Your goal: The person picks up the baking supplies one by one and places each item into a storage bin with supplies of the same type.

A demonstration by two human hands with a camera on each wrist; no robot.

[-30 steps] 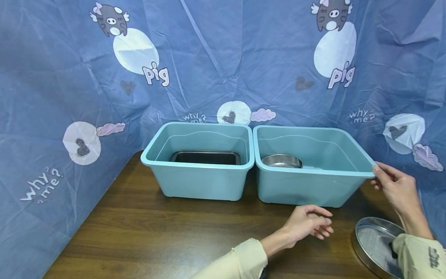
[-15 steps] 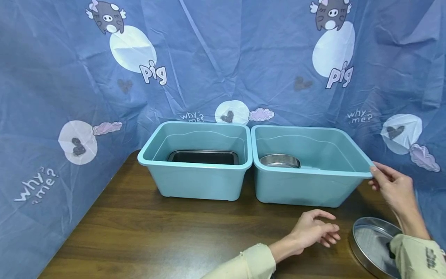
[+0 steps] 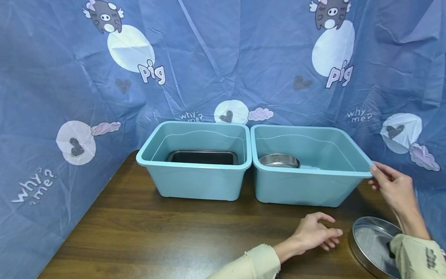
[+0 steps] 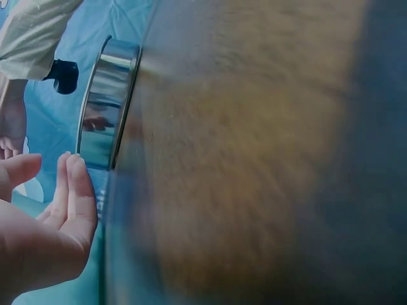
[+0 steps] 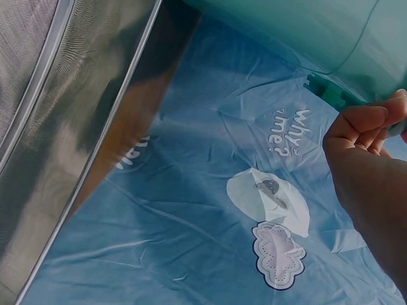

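On the table stands a tub, with a bin just left of it, a round sieve in front of its right end and a pan inside it, leftward. The right hand pinches the tub's near right rim corner; the left hand, before the tub, holds nothing, fingers loosely bent and apart from the thumb.

On the brown, wood-grained table, two bins are showing teal, while behind it a blue cloth is displaying grey pigs and lilac clouds.
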